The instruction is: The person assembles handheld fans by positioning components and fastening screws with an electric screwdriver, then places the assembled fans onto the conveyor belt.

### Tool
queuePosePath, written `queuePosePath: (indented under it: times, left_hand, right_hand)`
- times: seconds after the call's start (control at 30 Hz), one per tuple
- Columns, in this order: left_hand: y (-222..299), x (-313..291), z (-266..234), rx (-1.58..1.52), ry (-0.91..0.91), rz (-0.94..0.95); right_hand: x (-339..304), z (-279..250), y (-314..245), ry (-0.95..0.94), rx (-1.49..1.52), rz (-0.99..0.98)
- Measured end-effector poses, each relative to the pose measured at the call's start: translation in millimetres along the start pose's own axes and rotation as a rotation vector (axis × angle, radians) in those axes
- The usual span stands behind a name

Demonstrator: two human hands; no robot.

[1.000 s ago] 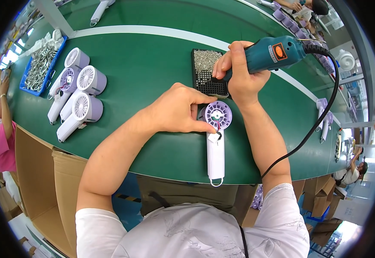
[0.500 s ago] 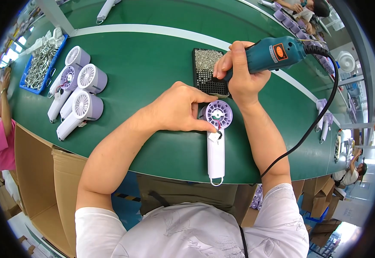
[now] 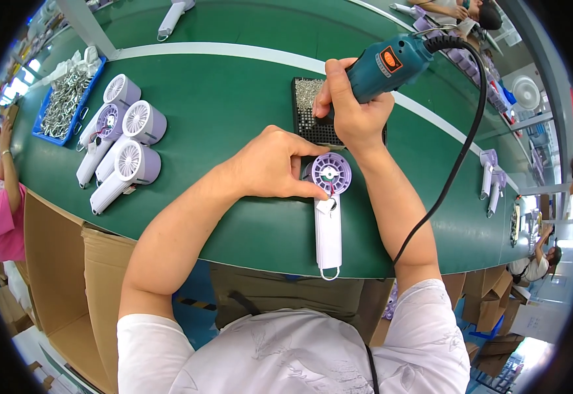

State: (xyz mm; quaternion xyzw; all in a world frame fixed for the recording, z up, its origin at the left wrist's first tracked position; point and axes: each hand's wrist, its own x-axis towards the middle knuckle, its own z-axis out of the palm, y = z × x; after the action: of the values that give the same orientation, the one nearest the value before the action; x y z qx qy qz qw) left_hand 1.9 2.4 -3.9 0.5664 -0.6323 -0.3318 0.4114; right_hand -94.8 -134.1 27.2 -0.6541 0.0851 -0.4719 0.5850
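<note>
From my remote seat I count one fan at the work spot, lying on the green table, handle toward the wearer. The left hand has thumb and fingers closed around its purple head. The right hand, well clear of the left, is wrapped around one teal power screwdriver (its tip is hidden from me). Four more fans cluster at left, three with white grilles showing and one open-faced. Two containers: a blue tray heaped with metal clips, and a black perforated tray holding small metal screws.
</note>
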Motion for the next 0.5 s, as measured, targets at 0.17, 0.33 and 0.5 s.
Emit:
queuePosePath:
  times: [0.17,0.33,0.5]
  left_hand:
    - [-3.5,1.4,2.7,-0.011,0.000,-0.001]
    - [1.1,0.5,2.0,0.011,0.016,-0.031]
    - [-0.5,0.1,2.6,0.010,0.012,-0.050]
  right_hand:
    - [0.1,-6.7,-1.3,0.079,0.009,0.018]
    - [-1.6,-20.3,-52.5,0.150,0.158,-0.054]
    - [-28.9,-50.4,-90.4,0.070,0.219,-0.049]
